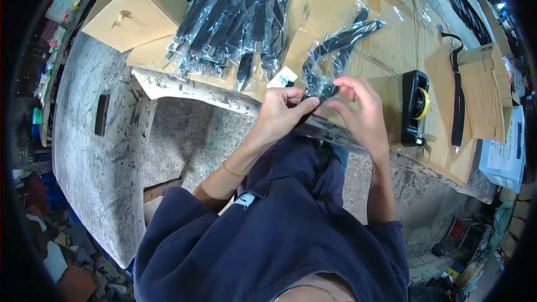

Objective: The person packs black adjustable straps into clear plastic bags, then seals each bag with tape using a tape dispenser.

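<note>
A black strap in a clear plastic bag (pixel 341 40) lies folded on the cardboard sheet (pixel 386 50), its near end at my hands. My left hand (pixel 281 113) is closed on this near end, thumb and fingers pinched on the bag. Beside it my right hand (pixel 361 109) has its fingers curled but apart, close to the bag, with nothing seen between them. A white label (pixel 282 77) is just behind my left hand. To the right of my right hand stands a black tape dispenser (pixel 411 109) with a yellow core.
Many bagged black straps (pixel 240 19) are piled at the back left, near an open cardboard box (pixel 134 11). An unbagged black strap (pixel 457 95) lies at the right, by another box (pixel 486 89). A phone-like black object (pixel 102 114) rests on the left bench (pixel 84 156).
</note>
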Demonstrator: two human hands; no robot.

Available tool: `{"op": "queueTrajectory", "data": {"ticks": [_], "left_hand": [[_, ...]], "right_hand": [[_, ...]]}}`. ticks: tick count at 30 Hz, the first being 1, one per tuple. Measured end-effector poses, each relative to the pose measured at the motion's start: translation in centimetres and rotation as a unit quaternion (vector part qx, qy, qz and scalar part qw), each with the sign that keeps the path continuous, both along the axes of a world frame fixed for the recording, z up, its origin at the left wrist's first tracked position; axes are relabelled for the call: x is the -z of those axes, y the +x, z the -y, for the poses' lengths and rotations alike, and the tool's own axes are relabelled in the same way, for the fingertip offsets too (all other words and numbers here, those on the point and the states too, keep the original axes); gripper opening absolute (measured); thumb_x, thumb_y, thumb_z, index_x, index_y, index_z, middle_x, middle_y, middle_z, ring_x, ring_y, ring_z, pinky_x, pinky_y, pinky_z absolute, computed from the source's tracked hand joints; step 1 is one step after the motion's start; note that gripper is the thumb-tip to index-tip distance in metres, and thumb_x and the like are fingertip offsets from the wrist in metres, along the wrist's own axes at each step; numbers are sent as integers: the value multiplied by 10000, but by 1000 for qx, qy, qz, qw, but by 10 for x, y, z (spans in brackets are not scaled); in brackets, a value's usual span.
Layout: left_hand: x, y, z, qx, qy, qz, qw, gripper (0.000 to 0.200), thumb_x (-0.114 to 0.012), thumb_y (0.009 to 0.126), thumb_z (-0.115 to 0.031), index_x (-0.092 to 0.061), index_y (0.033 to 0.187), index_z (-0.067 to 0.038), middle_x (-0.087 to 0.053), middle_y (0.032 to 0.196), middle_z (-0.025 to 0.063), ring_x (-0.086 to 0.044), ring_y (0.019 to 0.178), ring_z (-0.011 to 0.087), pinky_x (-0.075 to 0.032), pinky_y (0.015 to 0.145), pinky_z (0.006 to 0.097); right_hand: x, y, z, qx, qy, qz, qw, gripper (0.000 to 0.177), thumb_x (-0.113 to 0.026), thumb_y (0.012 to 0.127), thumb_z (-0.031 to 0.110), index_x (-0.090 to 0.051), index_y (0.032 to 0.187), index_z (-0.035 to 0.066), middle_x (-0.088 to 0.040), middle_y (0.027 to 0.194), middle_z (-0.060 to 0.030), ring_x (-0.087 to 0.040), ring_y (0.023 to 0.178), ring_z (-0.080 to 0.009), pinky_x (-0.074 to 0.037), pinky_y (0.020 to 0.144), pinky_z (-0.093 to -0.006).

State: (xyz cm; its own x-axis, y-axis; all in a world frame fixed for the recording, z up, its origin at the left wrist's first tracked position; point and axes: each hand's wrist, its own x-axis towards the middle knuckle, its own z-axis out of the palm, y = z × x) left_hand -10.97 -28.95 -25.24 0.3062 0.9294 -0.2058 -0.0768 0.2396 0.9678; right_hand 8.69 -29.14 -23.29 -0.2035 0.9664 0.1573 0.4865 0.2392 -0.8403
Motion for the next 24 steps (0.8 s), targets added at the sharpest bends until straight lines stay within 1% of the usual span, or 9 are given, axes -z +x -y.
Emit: {"op": "queueTrajectory", "data": {"ticks": [5,7,9,10,14,18,21,23,24], "left_hand": [[-2,8,-2,-2,0,90,996,243,-607,947,-174,-700,911,47,-699,813,49,-552,680,29,-418,581,189],[-5,5,-5,31,-14,96,995,290,-549,981,-202,-692,959,49,-680,859,44,-561,757,65,-441,668,218],[-4,-10,-17,79,166,-9,983,283,-528,983,-207,-682,988,30,-644,857,42,-560,828,116,-446,757,266],[-13,-22,-23,94,214,-95,968,199,-578,928,-125,-667,1019,28,-657,1007,101,-590,997,180,-441,893,336],[-42,-7,-47,-26,500,-233,834,403,-687,707,2,-639,1107,-6,-656,1001,160,-619,962,312,-466,900,363],[-29,12,-75,49,449,-86,888,359,-625,707,62,-667,1055,-18,-683,1012,157,-662,947,308,-509,839,340],[-32,15,-84,87,456,-74,882,241,-642,738,41,-709,964,-7,-706,993,128,-676,935,274,-518,834,353],[-31,19,-84,101,468,-86,874,212,-691,755,-36,-700,963,3,-708,972,129,-677,896,246,-514,813,346],[-33,21,-81,102,458,-68,881,225,-713,765,-82,-691,968,14,-705,943,133,-672,884,226,-511,795,332]], "right_hand": [[-12,-7,6,-23,319,201,926,409,-729,698,48,-651,1092,127,-544,1201,-91,-542,1064,-280,-433,892,-405],[2,-7,0,-13,347,178,921,423,-713,655,37,-679,1067,128,-576,1170,-73,-560,1030,-266,-415,905,-432],[7,-2,-9,2,416,153,897,394,-702,628,26,-702,1014,106,-608,1085,-62,-576,974,-268,-417,896,-431],[7,-5,-10,19,428,142,892,361,-680,630,-9,-713,976,88,-624,1018,-55,-584,927,-270,-421,882,-438],[4,-6,-18,19,392,45,919,414,-623,607,-77,-704,983,75,-617,1046,-71,-577,959,-282,-434,875,-442],[-20,-22,-13,50,358,56,931,436,-652,588,-44,-690,1007,71,-580,1091,-115,-536,1042,-308,-438,900,-458],[-36,-19,-3,-6,496,72,866,322,-668,641,-37,-724,918,119,-597,1074,-60,-546,1005,-280,-432,896,-440],[-51,-15,-8,9,527,89,845,209,-680,675,-9,-725,841,110,-626,920,-34,-574,866,-244,-451,815,-393],[-62,-13,-18,53,430,14,901,142,-692,695,24,-713,820,87,-611,819,-30,-565,767,-218,-451,741,-367]]}}
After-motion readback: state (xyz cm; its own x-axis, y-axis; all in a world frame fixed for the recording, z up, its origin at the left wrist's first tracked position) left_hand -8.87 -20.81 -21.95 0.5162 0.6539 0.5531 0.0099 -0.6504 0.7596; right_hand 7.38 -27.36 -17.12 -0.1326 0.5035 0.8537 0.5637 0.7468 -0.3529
